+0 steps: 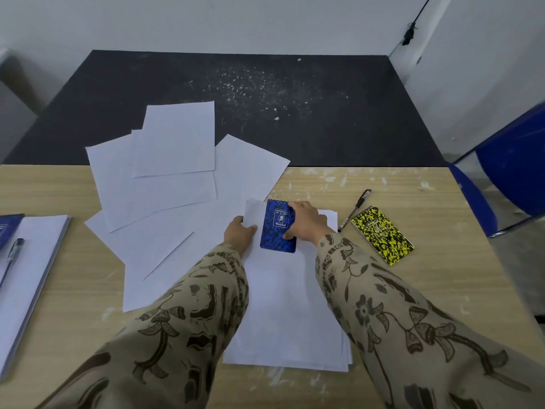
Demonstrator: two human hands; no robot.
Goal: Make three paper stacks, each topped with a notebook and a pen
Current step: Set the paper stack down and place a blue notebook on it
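A neat paper stack [290, 314] lies in front of me on the wooden table [427, 284]. A blue spiral notebook [275, 228] rests on its far end, and my right hand [305, 221] grips the notebook's right edge. My left hand [239, 234] pinches the lifted far-left corner of the top sheet. To the right lie a yellow-black notebook [382, 235] and a black pen [354, 209]. At the left edge another paper stack [35, 278] carries a blue notebook [8, 228] and a pen [11, 255]. Loose sheets [159, 172] are scattered at centre left.
A dark speckled mat [265, 107] covers the far half of the table, up to the white wall. A blue chair [513, 166] stands at the right side. Bare wood shows at the right front corner of the table.
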